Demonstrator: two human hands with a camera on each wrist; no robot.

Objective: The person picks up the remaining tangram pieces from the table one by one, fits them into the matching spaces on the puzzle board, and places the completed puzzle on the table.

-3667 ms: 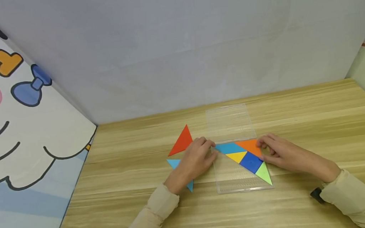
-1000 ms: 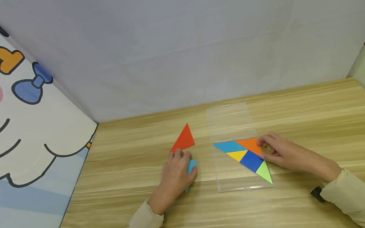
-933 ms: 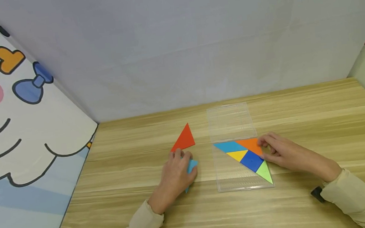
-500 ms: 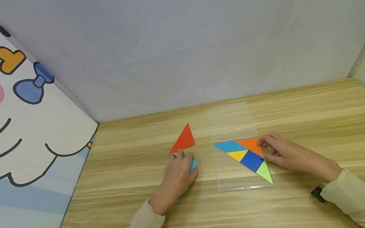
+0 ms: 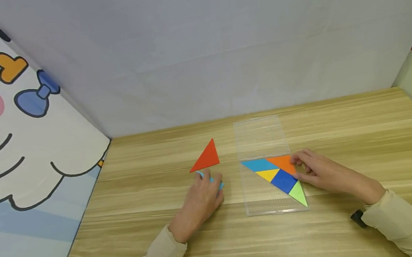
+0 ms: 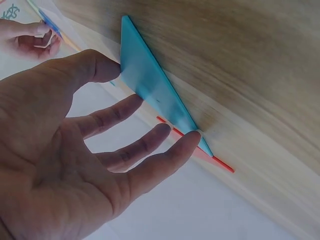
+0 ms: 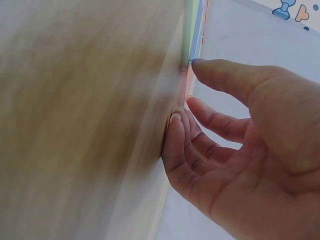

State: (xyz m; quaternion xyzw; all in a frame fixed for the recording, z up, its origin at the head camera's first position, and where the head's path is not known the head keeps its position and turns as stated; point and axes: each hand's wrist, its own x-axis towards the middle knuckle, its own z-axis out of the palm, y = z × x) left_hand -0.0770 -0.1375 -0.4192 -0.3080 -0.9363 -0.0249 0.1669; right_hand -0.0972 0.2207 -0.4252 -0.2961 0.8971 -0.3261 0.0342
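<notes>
In the head view my left hand (image 5: pixel 198 199) holds a light blue tangram triangle (image 6: pixel 150 75) by its edges, left of the clear tray. The left wrist view shows the thumb on one edge and the fingertips along another, with the triangle tilted. My right hand (image 5: pixel 314 170) rests at the right side of the clear plastic tray (image 5: pixel 257 205), thumb and fingertips at the orange triangle (image 5: pixel 283 163) and the blue square (image 5: pixel 284 181). Also in the tray lie a blue parallelogram (image 5: pixel 259 165), a yellow triangle (image 5: pixel 268 175) and a green triangle (image 5: pixel 298 195).
A red triangle (image 5: pixel 208 157) lies on the wooden table (image 5: pixel 145 230) just beyond my left hand. A clear plastic lid (image 5: pixel 261 138) lies flat behind the tray, touching or nearly touching its far edge. A pale curtain (image 5: pixel 222 62) hangs at the back.
My left hand has moved left from the tray's far-left corner to the light blue triangle, gripped it and tilted it. The right hand and the pieces in the tray keep their places.
</notes>
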